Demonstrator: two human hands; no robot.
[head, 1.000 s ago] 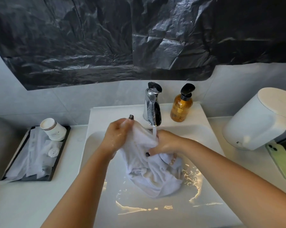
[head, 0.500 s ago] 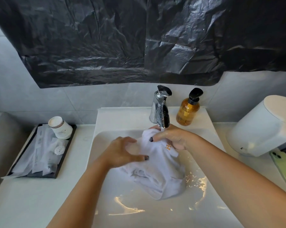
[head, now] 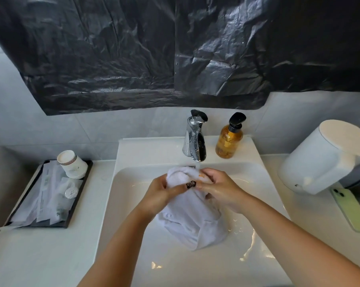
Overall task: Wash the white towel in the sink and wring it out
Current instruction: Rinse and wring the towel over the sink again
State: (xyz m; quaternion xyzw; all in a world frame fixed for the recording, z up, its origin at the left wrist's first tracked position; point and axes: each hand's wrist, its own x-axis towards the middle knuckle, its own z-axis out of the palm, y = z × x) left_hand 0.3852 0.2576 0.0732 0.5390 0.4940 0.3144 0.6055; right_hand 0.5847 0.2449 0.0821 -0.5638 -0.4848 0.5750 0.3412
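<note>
Both hands, left hand and right hand, clutch the white towel over the sink under the running faucet; washing seems midway, wringing not yet done

A bathroom is shown, maybe in a hotel. A white sink with a shiny tap is set by a tiled wall. A soap bottle and a tray of paper cups are placed beside it.
</note>
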